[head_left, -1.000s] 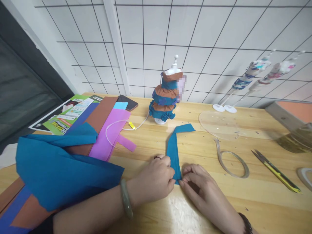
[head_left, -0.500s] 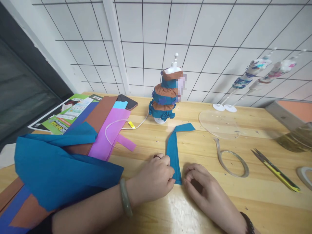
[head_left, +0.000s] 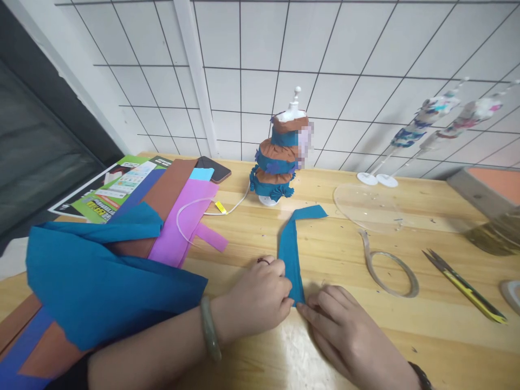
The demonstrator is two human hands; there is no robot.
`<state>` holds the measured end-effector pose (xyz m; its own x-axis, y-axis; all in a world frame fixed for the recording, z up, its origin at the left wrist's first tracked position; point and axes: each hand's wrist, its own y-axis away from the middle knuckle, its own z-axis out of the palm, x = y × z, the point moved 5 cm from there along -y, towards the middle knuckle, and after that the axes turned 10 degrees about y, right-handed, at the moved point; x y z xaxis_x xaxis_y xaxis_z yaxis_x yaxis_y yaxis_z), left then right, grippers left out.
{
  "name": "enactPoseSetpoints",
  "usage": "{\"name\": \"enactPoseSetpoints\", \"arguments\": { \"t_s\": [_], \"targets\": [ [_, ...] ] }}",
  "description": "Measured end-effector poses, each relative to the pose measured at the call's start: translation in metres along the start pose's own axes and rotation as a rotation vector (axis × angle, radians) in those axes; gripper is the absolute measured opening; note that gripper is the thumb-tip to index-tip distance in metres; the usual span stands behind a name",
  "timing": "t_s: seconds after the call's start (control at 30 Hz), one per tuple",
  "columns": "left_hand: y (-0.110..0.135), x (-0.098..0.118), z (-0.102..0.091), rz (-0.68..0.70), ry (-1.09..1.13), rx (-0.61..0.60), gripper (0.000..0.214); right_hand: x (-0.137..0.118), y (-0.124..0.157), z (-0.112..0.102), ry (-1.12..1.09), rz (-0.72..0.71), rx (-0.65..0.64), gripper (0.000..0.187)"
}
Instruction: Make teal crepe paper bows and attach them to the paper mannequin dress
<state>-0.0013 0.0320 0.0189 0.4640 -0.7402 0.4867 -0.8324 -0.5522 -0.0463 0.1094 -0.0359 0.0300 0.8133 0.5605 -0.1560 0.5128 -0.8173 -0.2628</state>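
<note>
The left hand (head_left: 264, 295) is clenched on the near end of the blue strip (head_left: 290, 244), at its left edge, against the table (head_left: 239, 355). The right hand (head_left: 341, 325) has its fingers bent, one fingertip at the strip's near right corner; whether it pinches there, I cannot tell. The left is therefore the closer, overlapping the strip, while the right meets only the corner. The strip's middle lies at one o'clock from the left hand and eleven from the right. Its long axis runs roughly six to twelve, leaning slightly towards eleven, and the far end bends towards three. Beyond, near twelve, stands the dressed form (head_left: 280, 146).
</note>
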Motion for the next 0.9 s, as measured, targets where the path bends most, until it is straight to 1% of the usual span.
{"name": "enactPoseSetpoints", "arguments": {
  "t_s": [0.13,0.27,0.43,0.53,0.63,0.73,0.9],
  "targets": [
    [0.000,0.000,-0.004,0.038,-0.031,-0.032,0.021,-0.001,0.000,-0.001,0.041,-0.020,0.016,0.021],
    [0.003,-0.007,-0.008,0.024,-0.013,-0.058,0.020,-0.002,-0.002,0.001,0.060,-0.025,-0.014,0.020],
    [0.002,-0.016,-0.013,0.007,0.032,-0.083,0.008,-0.002,-0.004,0.002,0.089,-0.025,0.016,0.019],
    [0.000,-0.011,-0.020,0.041,0.020,-0.058,0.012,-0.002,-0.004,0.005,0.081,-0.033,0.012,0.020],
    [0.000,0.002,-0.022,0.148,0.021,-0.070,0.011,-0.001,-0.004,0.008,0.059,-0.028,-0.006,0.020],
    [0.002,0.009,-0.018,0.229,0.015,-0.101,0.009,-0.001,-0.005,0.009,0.025,-0.007,-0.012,0.019],
    [0.002,0.006,-0.010,0.239,-0.028,-0.108,0.013,0.003,-0.005,0.009,-0.055,0.070,0.034,0.015]
  ]
}}
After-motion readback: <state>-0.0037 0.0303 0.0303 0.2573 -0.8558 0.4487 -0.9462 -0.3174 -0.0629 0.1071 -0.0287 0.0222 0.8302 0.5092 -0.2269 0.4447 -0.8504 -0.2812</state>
